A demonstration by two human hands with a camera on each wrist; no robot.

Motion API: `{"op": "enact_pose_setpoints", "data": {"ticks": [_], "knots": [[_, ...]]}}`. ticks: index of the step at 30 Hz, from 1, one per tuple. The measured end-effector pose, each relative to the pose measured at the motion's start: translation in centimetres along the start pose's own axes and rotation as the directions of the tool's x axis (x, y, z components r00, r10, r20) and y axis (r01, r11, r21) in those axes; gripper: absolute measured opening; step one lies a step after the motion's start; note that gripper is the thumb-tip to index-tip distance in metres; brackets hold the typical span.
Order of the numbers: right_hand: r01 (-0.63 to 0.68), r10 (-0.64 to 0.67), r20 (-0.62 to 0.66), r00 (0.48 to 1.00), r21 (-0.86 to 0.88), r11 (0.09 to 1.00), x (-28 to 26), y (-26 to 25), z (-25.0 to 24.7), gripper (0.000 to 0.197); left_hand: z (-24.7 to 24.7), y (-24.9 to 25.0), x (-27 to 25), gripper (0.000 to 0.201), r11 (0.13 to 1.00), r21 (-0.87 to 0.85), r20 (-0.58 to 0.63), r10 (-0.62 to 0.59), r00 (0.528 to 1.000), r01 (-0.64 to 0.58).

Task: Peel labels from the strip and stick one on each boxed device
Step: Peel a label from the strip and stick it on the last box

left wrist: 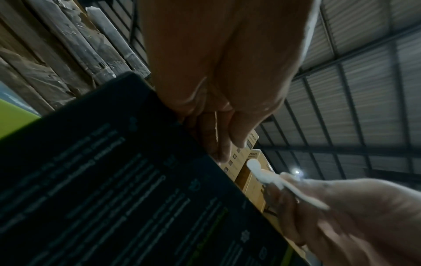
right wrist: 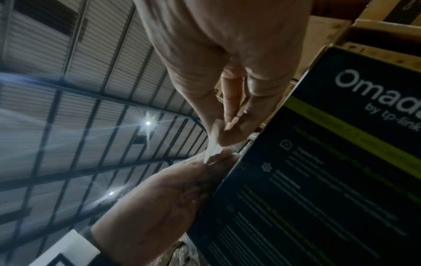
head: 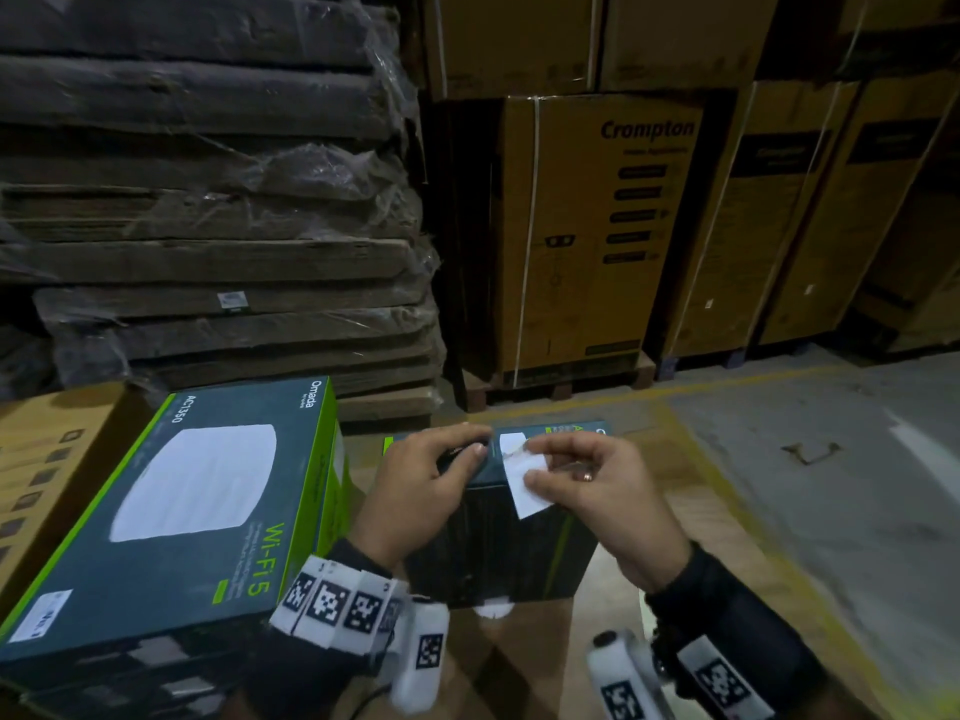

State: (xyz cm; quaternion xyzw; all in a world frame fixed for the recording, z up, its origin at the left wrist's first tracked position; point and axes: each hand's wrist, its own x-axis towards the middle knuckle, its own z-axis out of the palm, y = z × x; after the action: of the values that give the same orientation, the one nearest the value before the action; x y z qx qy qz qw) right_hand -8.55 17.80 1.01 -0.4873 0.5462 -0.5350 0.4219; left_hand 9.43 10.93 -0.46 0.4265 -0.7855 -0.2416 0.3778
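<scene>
A dark boxed device [head: 498,543] stands upright on a brown carton, and a white label [head: 511,443] lies on its top face. My left hand [head: 467,452] grips the box's top edge, fingers curled over it. Just to the right, my right hand [head: 531,464] pinches a white label strip [head: 530,493] between thumb and fingers, close above the box's top corner. The left wrist view shows the left hand [left wrist: 218,142] at the box [left wrist: 114,180] edge and the strip [left wrist: 268,178] edge-on. A second Omada box [head: 182,511] lies flat at the left with a small white label [head: 41,615].
Plastic-wrapped stacks of flattened cardboard [head: 208,200] rise behind the boxes. Tall brown Crompton cartons [head: 597,226] stand on pallets at the back right. Grey concrete floor [head: 831,459] with a yellow line lies to the right. Another brown carton [head: 41,459] sits at the far left.
</scene>
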Motion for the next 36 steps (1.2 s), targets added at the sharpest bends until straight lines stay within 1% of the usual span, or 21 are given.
{"op": "enact_pose_setpoints", "data": {"ticks": [2,7,10,13,16,18,22,26,29,31,36], "knots": [[-0.005,0.005,-0.007,1.0,-0.015,1.0,0.1,0.4,0.7,0.025,-0.2,0.0,0.1,0.028,0.998,-0.049,0.02,-0.029,0.999,0.03],[0.015,-0.016,-0.029,0.999,-0.042,0.999,-0.1,0.5,1.6,0.026,-0.5,0.7,-0.3,0.02,0.996,-0.074,0.041,-0.044,0.998,0.047],[0.03,-0.032,-0.034,0.999,-0.058,0.998,-0.3,0.5,1.7,0.025,-0.6,1.0,-0.5,0.024,0.995,-0.084,0.08,-0.049,0.996,0.056],[0.032,-0.034,-0.032,0.999,-0.057,0.998,-0.4,0.5,1.7,0.026,-0.5,1.1,-0.5,0.018,0.997,-0.043,0.074,-0.054,0.996,0.057],[0.034,-0.037,-0.03,0.999,-0.094,0.995,-0.6,0.6,1.7,0.029,-0.3,1.4,-0.5,0.008,0.997,-0.008,0.051,-0.071,0.996,0.071],[0.039,-0.044,-0.041,0.998,-0.117,0.992,-0.8,0.6,1.8,0.03,-0.3,1.7,-0.5,0.005,0.996,0.009,0.042,-0.084,0.996,0.084],[0.044,-0.056,-0.074,0.996,-0.154,0.987,-0.9,0.8,1.9,0.03,-0.2,2.2,-0.3,0.008,0.993,0.055,0.027,-0.105,0.994,0.103],[0.044,-0.062,-0.11,0.992,-0.162,0.986,-1.2,0.9,1.9,0.031,0.3,2.3,-0.2,0.015,0.988,0.09,-0.04,-0.121,0.992,0.124],[0.037,-0.065,-0.138,0.988,-0.198,0.98,-1.4,0.9,1.9,0.025,0.7,2.6,-0.2,0.016,0.984,0.126,-0.082,-0.115,0.99,0.125],[0.031,-0.061,-0.163,0.985,-0.184,0.983,-1.4,1.0,1.9,0.024,0.8,2.9,-0.2,0.016,0.982,0.146,-0.082,-0.105,0.991,0.116],[-0.006,-0.015,-0.181,0.983,-0.116,0.993,-1.9,1.4,2.0,0.031,0.6,2.9,0.0,0.015,0.985,0.136,-0.048,-0.096,0.994,0.102]]}}
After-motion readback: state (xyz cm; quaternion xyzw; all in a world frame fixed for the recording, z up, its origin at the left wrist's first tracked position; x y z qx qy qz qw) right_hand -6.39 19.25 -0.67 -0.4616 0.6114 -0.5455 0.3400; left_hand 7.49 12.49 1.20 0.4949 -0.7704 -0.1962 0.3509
